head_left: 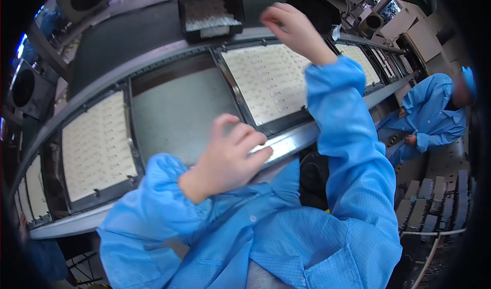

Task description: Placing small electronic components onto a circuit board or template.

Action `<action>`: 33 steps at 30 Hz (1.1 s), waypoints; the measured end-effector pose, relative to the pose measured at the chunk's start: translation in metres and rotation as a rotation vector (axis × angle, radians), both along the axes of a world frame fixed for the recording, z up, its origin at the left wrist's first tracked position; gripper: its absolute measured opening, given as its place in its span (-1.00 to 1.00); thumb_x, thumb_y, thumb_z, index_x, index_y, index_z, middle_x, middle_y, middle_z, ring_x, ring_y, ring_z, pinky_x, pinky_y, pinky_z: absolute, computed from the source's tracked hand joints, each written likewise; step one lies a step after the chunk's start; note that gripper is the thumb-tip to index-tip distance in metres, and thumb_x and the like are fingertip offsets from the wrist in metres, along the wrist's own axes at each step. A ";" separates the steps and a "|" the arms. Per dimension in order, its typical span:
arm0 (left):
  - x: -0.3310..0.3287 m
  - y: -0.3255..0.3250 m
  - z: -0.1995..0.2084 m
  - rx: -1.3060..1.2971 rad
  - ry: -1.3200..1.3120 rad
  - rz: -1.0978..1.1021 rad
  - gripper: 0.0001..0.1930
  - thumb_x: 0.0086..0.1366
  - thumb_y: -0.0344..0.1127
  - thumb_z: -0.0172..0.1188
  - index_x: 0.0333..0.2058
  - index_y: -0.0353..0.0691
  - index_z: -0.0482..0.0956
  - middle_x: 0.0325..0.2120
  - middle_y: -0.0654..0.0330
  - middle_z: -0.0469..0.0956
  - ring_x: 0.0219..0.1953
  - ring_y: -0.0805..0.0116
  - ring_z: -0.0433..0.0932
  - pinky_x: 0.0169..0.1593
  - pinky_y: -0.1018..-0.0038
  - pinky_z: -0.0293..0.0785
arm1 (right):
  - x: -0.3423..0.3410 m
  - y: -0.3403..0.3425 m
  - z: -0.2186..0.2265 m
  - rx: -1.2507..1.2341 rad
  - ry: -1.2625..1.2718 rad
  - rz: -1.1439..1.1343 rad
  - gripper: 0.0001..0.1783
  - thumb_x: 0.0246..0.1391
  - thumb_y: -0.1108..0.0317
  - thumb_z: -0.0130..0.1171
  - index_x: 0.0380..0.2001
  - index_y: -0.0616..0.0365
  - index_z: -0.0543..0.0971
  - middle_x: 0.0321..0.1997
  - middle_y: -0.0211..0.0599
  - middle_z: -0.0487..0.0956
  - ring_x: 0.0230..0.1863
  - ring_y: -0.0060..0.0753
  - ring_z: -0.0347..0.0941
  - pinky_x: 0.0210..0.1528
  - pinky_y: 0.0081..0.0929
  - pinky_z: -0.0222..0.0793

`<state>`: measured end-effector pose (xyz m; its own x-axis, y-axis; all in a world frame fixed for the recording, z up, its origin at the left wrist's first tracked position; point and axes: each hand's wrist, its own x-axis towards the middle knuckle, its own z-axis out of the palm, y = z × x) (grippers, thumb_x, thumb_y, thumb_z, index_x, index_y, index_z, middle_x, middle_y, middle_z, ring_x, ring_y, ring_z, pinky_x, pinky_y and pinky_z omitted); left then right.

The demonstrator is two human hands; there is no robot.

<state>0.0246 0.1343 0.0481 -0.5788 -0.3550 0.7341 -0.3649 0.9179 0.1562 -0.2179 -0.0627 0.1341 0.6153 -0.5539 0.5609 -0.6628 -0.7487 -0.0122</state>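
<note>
My left hand (230, 153) hovers over the near rail (291, 144) of the line, between a bare grey section and a panel. Its fingers are bent and spread apart, with nothing visible in them. My right hand (296, 30) is raised over the far edge of a pale panel (266, 79) held in a dark frame and covered with rows of small parts. The fingers of this hand are curled together, and what they may hold is too small to make out. Just left of it stands a black bin (240, 12) with many small silvery pieces (210, 13).
Another framed pale panel (97, 145) lies to the left, and one more (358, 63) is partly behind my right arm. A dark belt (128, 43) runs along the far side. At right sits a person in blue (434, 112), near racked grey blocks (429, 202).
</note>
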 end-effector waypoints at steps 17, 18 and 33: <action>0.008 0.001 0.000 -0.118 -0.065 -0.151 -0.90 0.10 -0.29 0.30 -0.36 -0.03 0.63 -0.35 0.40 0.53 -0.27 0.43 0.51 0.10 0.15 0.26 | 0.168 -0.149 -0.049 0.389 0.320 -0.480 -0.71 0.15 0.40 0.08 -0.13 0.20 0.69 -0.02 0.03 0.65 0.05 0.07 0.59 0.08 -0.11 0.53; 0.012 0.002 0.003 -0.111 -0.080 -0.115 -0.89 0.08 -0.31 0.30 -0.36 -0.03 0.63 -0.36 0.39 0.54 -0.28 0.43 0.50 0.10 0.13 0.26 | 0.179 -0.134 -0.040 0.336 0.285 -0.459 -0.72 0.14 0.40 0.10 -0.14 0.21 0.69 -0.04 0.04 0.66 0.03 0.07 0.60 0.06 -0.11 0.54; 0.007 -0.001 0.004 0.014 -0.109 -0.147 -0.79 -0.02 -0.40 0.35 -0.35 -0.06 0.61 -0.31 0.34 0.53 -0.20 0.30 0.49 0.08 0.07 0.26 | 0.052 -0.058 0.029 0.709 -0.227 -0.035 -0.77 0.25 0.33 0.13 -0.17 0.27 0.59 -0.33 -0.27 0.69 -0.32 -0.47 0.66 -0.16 -0.47 0.56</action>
